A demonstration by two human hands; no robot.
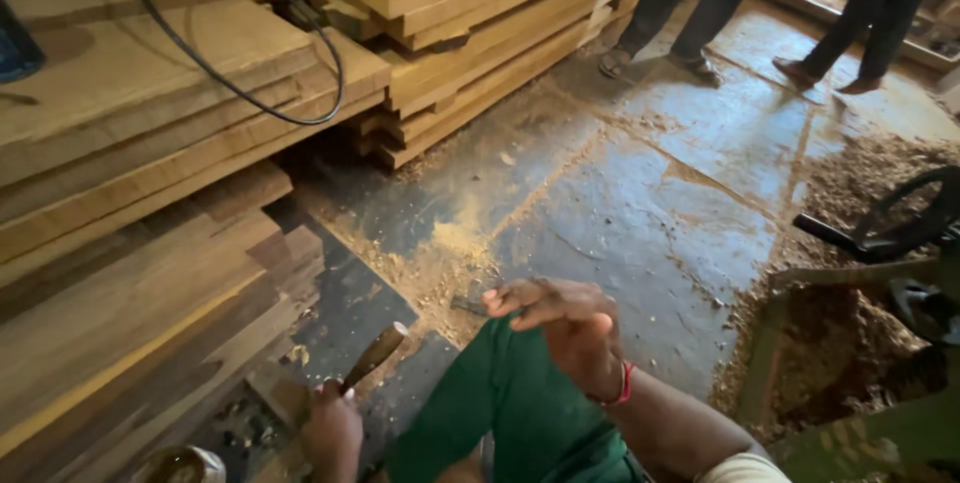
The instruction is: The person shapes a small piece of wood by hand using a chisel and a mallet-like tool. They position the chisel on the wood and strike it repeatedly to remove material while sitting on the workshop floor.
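Far left: stacked wooden planks (150, 113) fill the upper left, with a black cable (250, 93) looped over their top faces. Lower left, darker boards (130, 333) lie in a stepped pile down to the floor.

Bottom left of centre: left hand (332, 433) is closed around the lower end of a wooden-handled tool (375, 355). The handle angles up and to the right, its rounded end free above the hand; the working end is hidden below the fist. A small round metal object (185, 465) sits just left of this hand, at the frame's bottom edge.

Centre: a leg in green trousers (520, 413) extends across the stone floor (640, 203), which carries sawdust (450, 253) in scattered patches.

Centre right: right hand (560, 328) is raised above the knee, fingers loosely curled, holding nothing visible. A red band (625, 385) circles the wrist.

Right: a green metal frame (860, 363) with wood shavings heaped around it.

Top right: legs of other people (700, 3) standing on the floor, well apart from both hands.
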